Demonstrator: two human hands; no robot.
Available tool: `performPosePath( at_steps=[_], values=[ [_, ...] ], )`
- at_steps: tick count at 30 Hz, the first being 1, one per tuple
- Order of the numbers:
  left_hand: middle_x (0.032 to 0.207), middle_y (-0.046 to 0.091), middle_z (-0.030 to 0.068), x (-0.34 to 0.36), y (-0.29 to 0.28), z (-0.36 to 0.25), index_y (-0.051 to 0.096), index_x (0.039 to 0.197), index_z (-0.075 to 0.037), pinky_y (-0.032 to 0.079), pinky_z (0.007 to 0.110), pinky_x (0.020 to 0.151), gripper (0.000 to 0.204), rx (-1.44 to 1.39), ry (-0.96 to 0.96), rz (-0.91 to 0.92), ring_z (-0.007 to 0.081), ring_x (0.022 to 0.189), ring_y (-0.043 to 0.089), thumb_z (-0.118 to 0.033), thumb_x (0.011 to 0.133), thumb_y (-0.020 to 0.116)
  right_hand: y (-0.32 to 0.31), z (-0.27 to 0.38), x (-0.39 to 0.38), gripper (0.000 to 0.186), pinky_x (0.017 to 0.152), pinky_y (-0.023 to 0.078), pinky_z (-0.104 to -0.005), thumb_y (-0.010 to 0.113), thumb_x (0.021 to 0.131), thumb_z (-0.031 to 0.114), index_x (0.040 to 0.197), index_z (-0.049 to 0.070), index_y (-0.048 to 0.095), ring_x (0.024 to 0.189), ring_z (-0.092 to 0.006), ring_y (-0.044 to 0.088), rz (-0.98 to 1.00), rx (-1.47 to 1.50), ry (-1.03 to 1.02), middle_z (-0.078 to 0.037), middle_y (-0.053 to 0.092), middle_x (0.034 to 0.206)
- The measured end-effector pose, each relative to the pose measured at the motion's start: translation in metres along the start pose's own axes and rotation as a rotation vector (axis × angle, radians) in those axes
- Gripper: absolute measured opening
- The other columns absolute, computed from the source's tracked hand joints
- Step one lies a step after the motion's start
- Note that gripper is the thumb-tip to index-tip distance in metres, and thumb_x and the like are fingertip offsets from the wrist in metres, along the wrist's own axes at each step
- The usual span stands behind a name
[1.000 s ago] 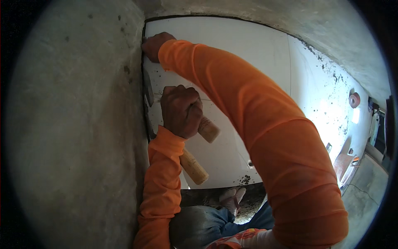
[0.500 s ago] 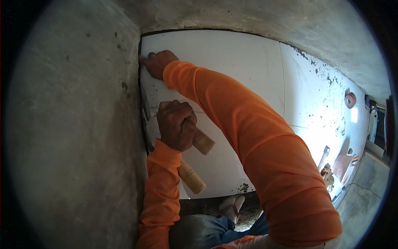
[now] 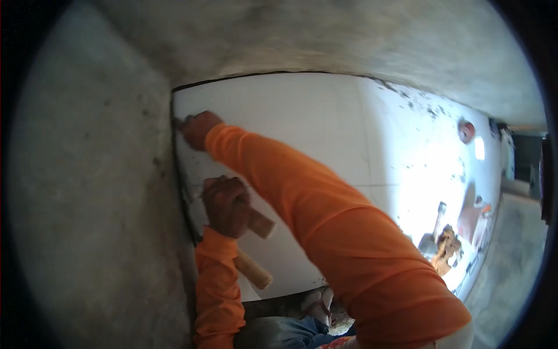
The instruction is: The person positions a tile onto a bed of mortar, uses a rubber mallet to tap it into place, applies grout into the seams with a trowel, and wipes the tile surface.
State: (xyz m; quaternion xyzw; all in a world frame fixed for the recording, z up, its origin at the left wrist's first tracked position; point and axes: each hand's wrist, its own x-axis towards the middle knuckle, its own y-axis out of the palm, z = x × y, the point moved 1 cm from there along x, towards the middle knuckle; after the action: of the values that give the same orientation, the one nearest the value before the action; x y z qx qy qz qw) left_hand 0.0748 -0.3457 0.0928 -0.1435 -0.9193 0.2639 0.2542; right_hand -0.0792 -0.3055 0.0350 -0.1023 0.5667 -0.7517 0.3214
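Note:
My left hand (image 3: 225,206) is closed in a fist around a wooden handle (image 3: 261,224), whose blunt end sticks out on the right; the tool's other end is hidden. A second wooden handle (image 3: 254,271) lies just below, by my left wrist, partly covered by the orange sleeve. Farther off, my right hand (image 3: 200,129) is closed at the left edge of the white tile surface (image 3: 290,110), close to the wall. Its fingers are bent and blurred, and whatever they hold cannot be made out.
Grey plastered walls (image 3: 104,174) border the tiles on the left and far side, with a dark gap between. At the right are a reddish tape roll (image 3: 467,132), a crumpled brown thing (image 3: 447,250) and a metal-looking tool (image 3: 440,218) in glare. Dark crumbs (image 3: 407,96) dot the far edge.
The whole view has shifted, so tiles and hands appear lower and farther left. Both hands keep about the same places against the tiles. More of the crumpled brown thing now shows.

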Motion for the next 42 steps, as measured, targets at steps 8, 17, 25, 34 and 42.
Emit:
performPosePath(
  at_steps=[8,17,25,34,42],
  values=[
    [0.062,0.049,0.0094,-0.013,-0.014,0.005,0.05,0.064,-0.005,0.036,0.037,0.067,0.047,-0.236,-0.173,0.024,0.0247,0.06,0.048,-0.046,0.083,0.043,-0.048,0.009,-0.103,0.058,0.084,0.046,-0.039,0.036,0.09,0.046,0.123,0.0,0.047,0.102,-0.0335,0.056,0.308,1.097,0.361,-0.018,0.055,0.114],
    [0.08,0.053,0.0125,0.007,-0.066,-0.033,0.052,0.084,-0.002,0.04,0.038,0.074,0.028,-0.024,-0.16,-0.036,0.0282,0.075,0.052,-0.03,0.083,0.05,-0.145,0.141,-0.207,0.062,0.082,0.045,-0.0428,0.056,0.083,0.034,0.13,-0.002,0.037,0.091,-0.0339,0.059,-0.172,0.942,0.532,-0.021,0.058,0.107],
    [0.117,0.052,0.02,-0.009,0.009,-0.232,0.05,0.101,0.002,0.044,0.039,0.087,0.025,-0.398,0.31,0.484,0.0291,0.105,0.055,-0.021,0.092,0.045,-0.134,0.085,-0.475,0.08,0.081,0.048,-0.0358,0.062,0.086,0.026,0.141,0.0,0.01,0.089,-0.0242,0.062,-0.224,1.031,0.296,-0.015,0.064,0.099],
    [0.102,0.06,0.0171,-0.05,0.055,-0.208,0.053,0.102,0.001,0.045,0.036,0.086,0.022,-0.461,-0.053,0.543,0.0327,0.097,0.06,-0.009,0.083,0.054,-0.176,0.046,-0.765,0.054,0.067,0.047,-0.0245,0.059,0.082,0.007,0.131,0.002,0.036,0.079,-0.012,0.057,-0.606,1.23,0.958,-0.009,0.058,0.099],
    [0.139,0.031,0.0212,-0.097,0.175,-0.087,0.036,0.131,-0.002,0.02,0.048,0.107,0.054,0.568,-0.198,0.103,0.0376,0.132,0.024,-0.031,0.087,0.05,-0.046,-0.062,-0.922,0.025,0.055,0.046,-0.0334,0.062,0.077,0.015,0.096,0.003,0.052,0.057,-0.0205,0.056,-0.631,0.413,1.227,-0.008,0.057,0.069]
  ],
)
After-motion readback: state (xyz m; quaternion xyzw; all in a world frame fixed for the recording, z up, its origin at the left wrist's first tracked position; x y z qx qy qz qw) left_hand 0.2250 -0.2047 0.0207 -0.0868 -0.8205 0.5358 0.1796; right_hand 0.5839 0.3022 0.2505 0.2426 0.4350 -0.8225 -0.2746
